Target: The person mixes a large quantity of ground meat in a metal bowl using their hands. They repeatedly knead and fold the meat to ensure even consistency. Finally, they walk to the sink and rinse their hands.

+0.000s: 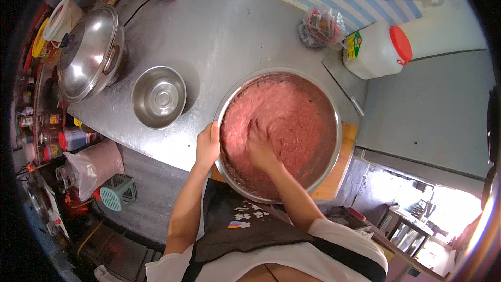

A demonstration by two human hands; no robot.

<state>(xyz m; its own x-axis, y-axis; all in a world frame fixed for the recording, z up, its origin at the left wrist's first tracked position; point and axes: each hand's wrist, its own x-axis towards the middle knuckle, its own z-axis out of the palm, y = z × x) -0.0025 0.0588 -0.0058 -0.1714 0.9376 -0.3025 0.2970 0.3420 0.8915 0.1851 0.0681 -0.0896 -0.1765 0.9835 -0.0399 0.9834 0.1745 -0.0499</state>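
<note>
A wide metal basin (337, 133) stands in front of me, partly over a wooden board (346, 145) at the counter's near edge. Pink ground meat (299, 125) covers much of its inside. My left hand (208, 145) grips the basin's left rim. Inside, my right hand (260, 145) is pressed into the meat, blurred, its fingertips partly hidden; whether the fingers close on any meat is not clear. To the left of the basin sits a smaller steel bowl (158, 98) with nothing visible in it.
A lidded steel wok (88, 58) stands at the counter's left end. At the back right are a plastic bag (323, 27) and a white jug with a red lid (375, 53). A knife-like tool (350, 100) lies near the right edge. A green plastic stool (117, 192) is on the floor.
</note>
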